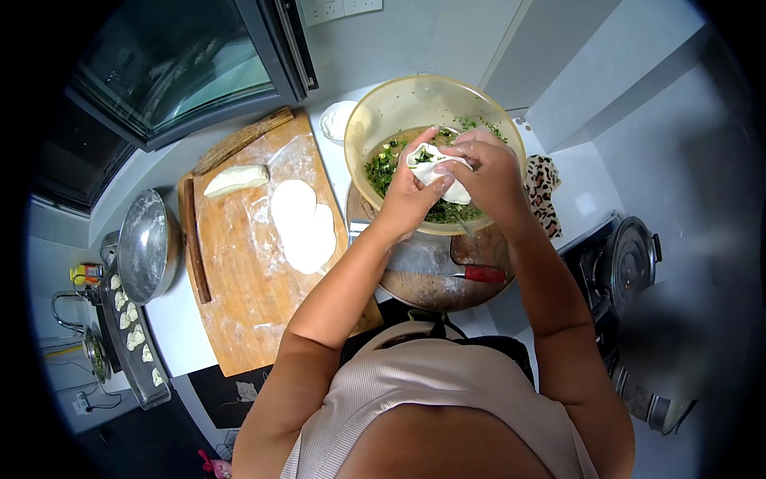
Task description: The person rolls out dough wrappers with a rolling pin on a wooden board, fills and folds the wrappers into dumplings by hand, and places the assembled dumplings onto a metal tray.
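Note:
Both my hands hold one dumpling wrapper (452, 190) above a large yellowish bowl (357, 120). Green chopped filling (424, 157) shows in the wrapper's fold. My left hand (405, 195) grips the wrapper's left side, fingers closed round it. On the other side, my right hand (488, 172) pinches the edge between thumb and fingers. Inside the bowl lies more chopped green filling (381, 172). Flat round wrappers (303, 227) overlap on the floured wooden board (239, 295) to the left, beside a dough log (236, 180).
A rolling pin (195, 239) lies along the board's left edge. A cleaver with a red handle (484, 274) rests on a round chopping block (431, 297) below the bowl. Further left are a metal bowl (149, 247) and a tray (152, 391) with several dumplings. A lidded pot (630, 259) stands right.

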`<action>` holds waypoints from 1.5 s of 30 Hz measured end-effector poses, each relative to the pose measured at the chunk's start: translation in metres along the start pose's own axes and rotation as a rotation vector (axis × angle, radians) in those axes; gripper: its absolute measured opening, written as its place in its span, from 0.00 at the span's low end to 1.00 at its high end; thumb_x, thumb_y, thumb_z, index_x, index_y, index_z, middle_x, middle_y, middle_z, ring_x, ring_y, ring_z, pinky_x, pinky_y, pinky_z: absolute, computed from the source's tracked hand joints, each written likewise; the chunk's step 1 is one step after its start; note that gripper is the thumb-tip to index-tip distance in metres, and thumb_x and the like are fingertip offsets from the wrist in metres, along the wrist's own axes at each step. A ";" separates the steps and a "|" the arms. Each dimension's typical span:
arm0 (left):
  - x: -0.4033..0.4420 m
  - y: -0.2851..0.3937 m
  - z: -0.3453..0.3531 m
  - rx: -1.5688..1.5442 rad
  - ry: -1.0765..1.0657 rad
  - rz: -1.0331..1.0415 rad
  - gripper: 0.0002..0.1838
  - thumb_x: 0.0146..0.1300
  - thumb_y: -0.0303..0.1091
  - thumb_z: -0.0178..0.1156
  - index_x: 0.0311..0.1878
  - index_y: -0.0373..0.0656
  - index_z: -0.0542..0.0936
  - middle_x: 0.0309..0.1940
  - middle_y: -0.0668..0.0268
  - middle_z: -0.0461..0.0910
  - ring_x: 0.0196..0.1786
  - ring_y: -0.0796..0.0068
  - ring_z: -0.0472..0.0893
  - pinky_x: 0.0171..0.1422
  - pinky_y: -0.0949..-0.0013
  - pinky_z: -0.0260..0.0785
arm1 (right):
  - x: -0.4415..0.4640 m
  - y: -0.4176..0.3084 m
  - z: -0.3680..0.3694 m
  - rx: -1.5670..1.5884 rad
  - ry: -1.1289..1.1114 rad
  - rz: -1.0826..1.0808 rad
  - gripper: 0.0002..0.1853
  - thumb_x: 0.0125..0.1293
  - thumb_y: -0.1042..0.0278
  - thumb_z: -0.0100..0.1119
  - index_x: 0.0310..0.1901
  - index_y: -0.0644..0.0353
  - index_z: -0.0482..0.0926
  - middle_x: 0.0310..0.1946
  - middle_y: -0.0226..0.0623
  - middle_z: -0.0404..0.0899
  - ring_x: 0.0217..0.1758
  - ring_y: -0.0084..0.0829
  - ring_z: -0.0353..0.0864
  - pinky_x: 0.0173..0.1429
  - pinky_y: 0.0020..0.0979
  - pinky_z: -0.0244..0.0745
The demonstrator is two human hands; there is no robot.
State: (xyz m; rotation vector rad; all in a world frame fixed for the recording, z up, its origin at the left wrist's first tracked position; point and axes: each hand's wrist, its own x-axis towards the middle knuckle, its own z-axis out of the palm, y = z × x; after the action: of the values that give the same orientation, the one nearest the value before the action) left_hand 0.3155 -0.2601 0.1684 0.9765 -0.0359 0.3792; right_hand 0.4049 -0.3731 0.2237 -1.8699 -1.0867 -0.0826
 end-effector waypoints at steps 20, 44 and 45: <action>0.002 0.012 0.003 0.036 -0.031 -0.189 0.29 0.61 0.20 0.57 0.67 0.41 0.64 0.52 0.66 0.75 0.52 0.79 0.76 0.54 0.75 0.70 | -0.004 0.001 -0.001 -0.126 0.051 -0.113 0.06 0.54 0.72 0.65 0.34 0.62 0.82 0.32 0.39 0.81 0.38 0.41 0.81 0.45 0.36 0.74; -0.006 -0.003 0.007 0.227 -0.081 -0.132 0.35 0.58 0.19 0.59 0.69 0.39 0.59 0.58 0.62 0.71 0.60 0.74 0.71 0.63 0.70 0.64 | -0.002 -0.006 -0.012 0.049 -0.084 -0.013 0.11 0.56 0.77 0.63 0.42 0.64 0.83 0.31 0.33 0.81 0.34 0.22 0.79 0.41 0.24 0.74; -0.005 -0.003 0.007 0.272 -0.082 -0.128 0.35 0.57 0.19 0.60 0.68 0.39 0.60 0.58 0.61 0.71 0.59 0.73 0.71 0.63 0.69 0.65 | 0.001 -0.006 -0.012 0.115 -0.158 0.042 0.10 0.56 0.77 0.63 0.41 0.65 0.83 0.31 0.34 0.81 0.33 0.22 0.78 0.41 0.24 0.74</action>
State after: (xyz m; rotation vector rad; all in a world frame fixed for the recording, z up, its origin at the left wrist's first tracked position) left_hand 0.3123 -0.2687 0.1691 1.2559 0.0036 0.2292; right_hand 0.4053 -0.3808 0.2350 -1.8174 -1.1341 0.1512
